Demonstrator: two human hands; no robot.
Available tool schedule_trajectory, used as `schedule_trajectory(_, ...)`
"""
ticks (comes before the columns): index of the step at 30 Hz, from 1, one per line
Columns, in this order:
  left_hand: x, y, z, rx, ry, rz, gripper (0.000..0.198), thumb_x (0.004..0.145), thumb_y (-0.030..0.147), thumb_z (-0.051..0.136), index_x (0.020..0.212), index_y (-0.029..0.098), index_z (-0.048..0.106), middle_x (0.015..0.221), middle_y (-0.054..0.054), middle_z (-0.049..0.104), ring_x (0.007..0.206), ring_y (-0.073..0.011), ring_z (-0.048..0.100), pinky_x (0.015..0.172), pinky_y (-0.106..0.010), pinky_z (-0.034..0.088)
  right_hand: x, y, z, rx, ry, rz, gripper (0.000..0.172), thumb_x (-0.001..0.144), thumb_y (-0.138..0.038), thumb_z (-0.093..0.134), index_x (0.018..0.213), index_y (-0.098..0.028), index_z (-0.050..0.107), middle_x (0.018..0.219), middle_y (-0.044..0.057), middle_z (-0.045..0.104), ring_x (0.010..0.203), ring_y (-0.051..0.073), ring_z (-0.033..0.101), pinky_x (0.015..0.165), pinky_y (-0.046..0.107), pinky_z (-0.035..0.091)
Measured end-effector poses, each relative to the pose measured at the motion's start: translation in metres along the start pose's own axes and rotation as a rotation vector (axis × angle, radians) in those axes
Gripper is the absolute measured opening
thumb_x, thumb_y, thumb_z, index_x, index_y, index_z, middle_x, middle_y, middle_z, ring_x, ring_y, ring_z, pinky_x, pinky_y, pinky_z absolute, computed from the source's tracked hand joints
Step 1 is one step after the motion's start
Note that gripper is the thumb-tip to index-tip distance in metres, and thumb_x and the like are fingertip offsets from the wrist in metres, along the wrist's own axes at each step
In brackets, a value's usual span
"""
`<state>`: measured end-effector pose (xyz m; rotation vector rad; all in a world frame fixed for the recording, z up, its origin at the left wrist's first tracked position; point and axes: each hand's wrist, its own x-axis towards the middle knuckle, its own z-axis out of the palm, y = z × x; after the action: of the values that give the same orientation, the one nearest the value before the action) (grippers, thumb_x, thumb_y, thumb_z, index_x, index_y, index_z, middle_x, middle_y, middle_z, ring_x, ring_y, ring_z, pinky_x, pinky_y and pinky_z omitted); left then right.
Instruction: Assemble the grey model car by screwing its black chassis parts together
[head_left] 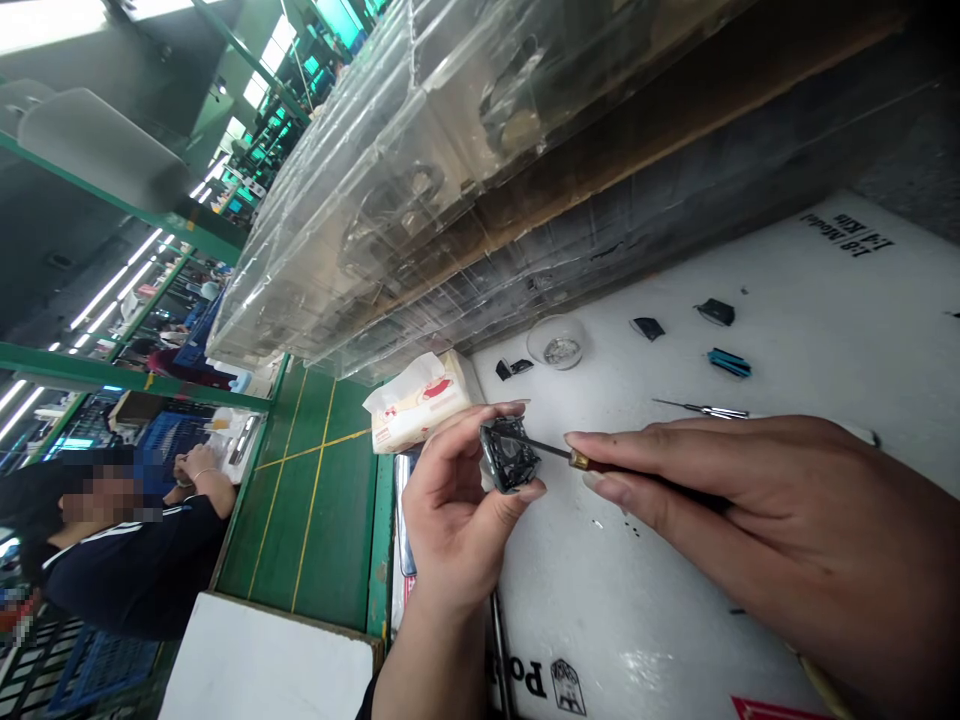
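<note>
My left hand (457, 500) pinches a small square black part (510, 455) between thumb and fingers, held above the white foam board (787, 330). My right hand (757, 510) grips a thin screwdriver (581, 461) with a brass collar and dark handle. Its metal tip touches the black part's face. Both hands hover over the near left part of the board.
On the board lie a clear round dish (559, 345), small black pieces (512, 368), a blue piece (729, 362) and a second thin tool (701, 408). A tissue pack (420, 400) sits at the edge. Clear plastic bins (420, 170) stand behind. Another person (127, 560) sits at left.
</note>
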<state>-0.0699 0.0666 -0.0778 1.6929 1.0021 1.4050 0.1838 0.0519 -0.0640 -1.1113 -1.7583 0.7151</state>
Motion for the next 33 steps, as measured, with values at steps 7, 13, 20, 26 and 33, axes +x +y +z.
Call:
schedule_trajectory(7,0.001,-0.005,0.008,-0.259,0.127,-0.175,0.049,0.101,0.044,0.103,0.144,0.035,0.082,0.143,-0.008,0.085,0.131,-0.0310,0.087,0.120,-0.051,0.070,-0.003,0.004,0.002,-0.089,-0.084,-0.046,0.033,0.120,-0.023,0.063,0.132,-0.027,0.094,0.121,0.003,0.097,0.101,0.026,0.094,0.089,0.038,0.077)
schedule_trajectory(13,0.016,0.007,0.004,-0.451,0.301,-0.261,0.036,0.096,0.037,0.106,0.123,0.028,0.084,0.126,-0.003,0.083,0.111,-0.0200,0.080,0.105,-0.038,0.073,-0.007,0.010,0.000,-0.438,-0.314,0.209,0.070,0.108,0.000,0.058,0.170,-0.029,0.075,0.125,0.008,0.091,0.094,0.026,0.088,0.076,0.036,0.067)
schedule_trajectory(20,0.017,0.010,0.002,-0.616,-0.012,-0.466,0.052,0.087,0.033,0.110,0.132,0.024,0.086,0.091,0.005,0.062,0.069,-0.0101,0.060,0.062,-0.024,0.057,0.003,-0.003,-0.001,-0.690,-0.567,0.262,0.026,0.114,-0.010,0.067,0.118,-0.020,0.090,0.102,0.009,0.082,0.095,0.029,0.078,0.070,0.039,0.051)
schedule_trajectory(26,0.010,0.009,0.000,-0.637,-0.172,-0.578,0.067,0.087,0.038,0.111,0.148,0.025,0.087,0.101,-0.002,0.069,0.078,-0.0123,0.060,0.070,-0.024,0.056,0.002,0.002,0.005,-0.728,-0.586,0.255,0.020,0.116,-0.022,0.073,0.127,-0.019,0.089,0.118,0.013,0.082,0.104,0.032,0.080,0.075,0.040,0.054)
schedule_trajectory(33,0.007,0.010,0.009,-0.662,-0.211,-0.671,0.049,0.101,0.026,0.098,0.149,0.026,0.088,0.117,-0.006,0.079,0.092,-0.0145,0.070,0.075,-0.021,0.060,0.003,0.000,-0.003,-0.004,-0.218,0.290,0.038,0.125,-0.051,0.061,0.116,-0.026,0.088,0.101,0.005,0.086,0.094,0.025,0.081,0.086,0.039,0.063)
